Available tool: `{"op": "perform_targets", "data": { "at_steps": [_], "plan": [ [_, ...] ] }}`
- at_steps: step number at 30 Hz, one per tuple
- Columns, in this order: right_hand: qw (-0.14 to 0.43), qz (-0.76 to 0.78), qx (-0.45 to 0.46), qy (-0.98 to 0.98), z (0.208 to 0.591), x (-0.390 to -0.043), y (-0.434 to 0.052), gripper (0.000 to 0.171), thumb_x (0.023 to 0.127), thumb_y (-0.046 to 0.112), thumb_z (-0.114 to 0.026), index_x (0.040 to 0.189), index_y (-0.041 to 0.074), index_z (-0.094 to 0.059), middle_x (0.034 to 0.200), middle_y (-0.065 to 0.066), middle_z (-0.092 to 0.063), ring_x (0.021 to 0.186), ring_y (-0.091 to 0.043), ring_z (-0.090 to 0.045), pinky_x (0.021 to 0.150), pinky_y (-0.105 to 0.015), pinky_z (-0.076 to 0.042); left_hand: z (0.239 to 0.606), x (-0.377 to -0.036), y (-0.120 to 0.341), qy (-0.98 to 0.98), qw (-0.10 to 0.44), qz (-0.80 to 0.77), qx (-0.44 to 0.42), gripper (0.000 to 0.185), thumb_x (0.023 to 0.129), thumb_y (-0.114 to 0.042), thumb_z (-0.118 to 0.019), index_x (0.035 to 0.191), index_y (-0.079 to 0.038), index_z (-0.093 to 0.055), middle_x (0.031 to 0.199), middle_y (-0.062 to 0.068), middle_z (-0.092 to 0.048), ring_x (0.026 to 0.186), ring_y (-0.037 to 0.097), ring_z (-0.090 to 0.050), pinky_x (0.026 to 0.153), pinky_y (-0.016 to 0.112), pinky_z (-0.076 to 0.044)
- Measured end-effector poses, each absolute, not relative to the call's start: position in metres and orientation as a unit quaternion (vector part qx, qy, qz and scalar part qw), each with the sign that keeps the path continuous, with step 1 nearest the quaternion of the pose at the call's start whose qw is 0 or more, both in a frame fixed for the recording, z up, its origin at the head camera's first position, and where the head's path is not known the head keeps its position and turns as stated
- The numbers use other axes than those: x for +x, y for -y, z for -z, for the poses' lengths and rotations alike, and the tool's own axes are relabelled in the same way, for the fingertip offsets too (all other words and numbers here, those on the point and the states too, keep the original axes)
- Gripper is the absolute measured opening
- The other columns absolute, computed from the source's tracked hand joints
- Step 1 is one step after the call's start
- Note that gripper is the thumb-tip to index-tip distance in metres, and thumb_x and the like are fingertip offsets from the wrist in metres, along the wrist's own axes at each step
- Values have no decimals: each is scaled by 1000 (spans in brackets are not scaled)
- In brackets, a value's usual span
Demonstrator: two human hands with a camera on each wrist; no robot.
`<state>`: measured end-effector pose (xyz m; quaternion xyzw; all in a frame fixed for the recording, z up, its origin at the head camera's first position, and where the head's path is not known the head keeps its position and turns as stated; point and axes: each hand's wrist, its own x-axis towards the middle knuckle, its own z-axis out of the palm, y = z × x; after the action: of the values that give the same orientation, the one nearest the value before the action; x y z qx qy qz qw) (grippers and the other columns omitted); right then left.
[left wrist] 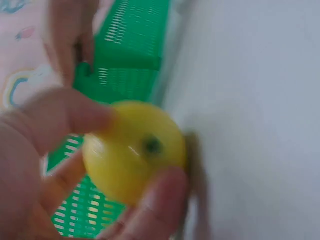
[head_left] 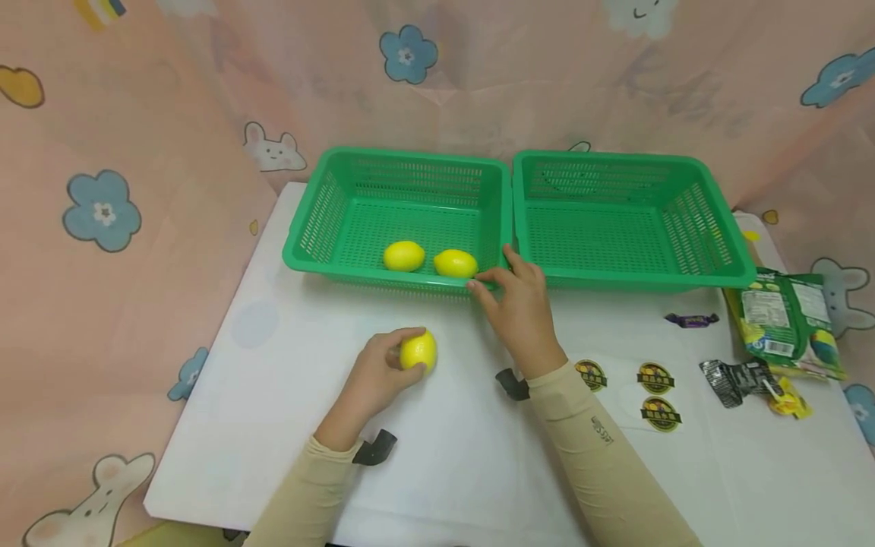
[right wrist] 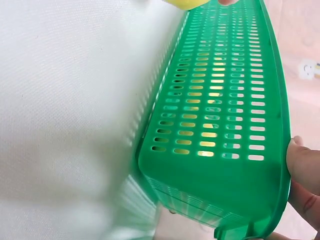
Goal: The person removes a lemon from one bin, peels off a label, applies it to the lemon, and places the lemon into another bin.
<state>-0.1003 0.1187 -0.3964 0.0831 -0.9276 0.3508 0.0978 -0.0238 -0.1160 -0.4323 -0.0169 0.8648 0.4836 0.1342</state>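
My left hand [head_left: 374, 374] grips a yellow lemon [head_left: 418, 352] between thumb and fingers, in front of the left green basket [head_left: 311, 267]. The left wrist view shows the dark end spot of this lemon [left wrist: 135, 152], with fingertips wrapped round it. With thumb and fingers my right hand [head_left: 521, 310] pinches the rim of the left basket at its front right corner. In the right wrist view that thumb [right wrist: 304, 162] lies over the basket's rim [right wrist: 284, 125]. Inside the left basket, near its front wall, lie a lemon [head_left: 404, 256] and another lemon [head_left: 456, 264].
A second green basket [head_left: 636, 279] stands close beside the first, on the right. Further right lie a green snack bag [head_left: 786, 319], a purple-wrapped candy [head_left: 692, 320], a black wrapper [head_left: 734, 380] and a yellow wrapper [head_left: 791, 399]. Round stickers [head_left: 656, 377] dot the white tabletop [head_left: 451, 471].
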Motion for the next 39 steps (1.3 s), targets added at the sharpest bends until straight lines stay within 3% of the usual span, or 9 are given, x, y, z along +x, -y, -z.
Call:
{"op": "perform_targets", "data": {
  "at_steps": [8, 17, 22, 28, 31, 34, 39],
  "plan": [
    [97, -351, 80, 928, 396, -99, -120, 30, 98, 33, -79, 111, 6, -81, 160, -25, -45, 138, -47, -44, 109, -62, -43, 437, -20, 106, -862, 123, -490, -26, 55, 90, -12, -81, 142, -23, -70, 130, 18, -54, 97, 28, -58, 75, 35, -51],
    [98, -352, 83, 927, 398, -97, -120, 31, 99, 33, -79, 111, 5, -80, 160, -25, -44, 137, -47, -44, 110, -62, -42, 442, -16, 106, -878, 106, -466, -5, 57, 90, -17, -81, 145, -26, -68, 130, 14, -53, 102, 27, -55, 83, 40, -51],
    [100, -345, 86, 929, 399, -99, -121, 32, 99, 34, -78, 112, 5, -80, 160, -26, -44, 138, -48, -44, 110, -63, -42, 445, -15, 108, -894, 86, -438, 25, 57, 92, -22, -80, 146, -30, -66, 140, 13, -51, 122, 32, -48, 95, 51, -51],
    [73, -357, 83, 927, 393, -97, -127, 35, 100, 37, -76, 119, 8, -78, 164, -21, -40, 146, -47, -38, 113, -66, -39, 446, -13, 108, -912, 52, -401, 61, 55, 94, -22, -80, 147, -29, -65, 159, 16, -39, 137, 40, -34, 98, 55, -49],
    [85, -390, 73, 914, 387, -88, -140, 35, 100, 34, -76, 125, 9, -76, 164, -13, -42, 148, -43, -38, 113, -66, -39, 443, -13, 104, -917, 14, -390, 83, 55, 94, -18, -80, 146, -23, -65, 162, 17, -35, 140, 43, -30, 105, 59, -42],
    [113, -426, 58, 896, 378, -74, -159, 34, 101, 28, -75, 129, 8, -74, 160, -8, -47, 143, -39, -46, 111, -62, -42, 439, -10, 94, -908, -55, -405, 96, 48, 92, -11, -80, 139, -18, -69, 158, 16, -41, 140, 41, -30, 108, 60, -34],
    [110, -438, 24, 892, 369, -46, -193, 35, 104, 21, -70, 135, 4, -70, 158, -9, -49, 142, -37, -47, 108, -56, -48, 433, -4, 53, -852, -164, -466, 173, 26, 91, 2, -75, 114, -10, -78, 131, 10, -65, 127, 31, -52, 106, 48, -43]
  ]
}}
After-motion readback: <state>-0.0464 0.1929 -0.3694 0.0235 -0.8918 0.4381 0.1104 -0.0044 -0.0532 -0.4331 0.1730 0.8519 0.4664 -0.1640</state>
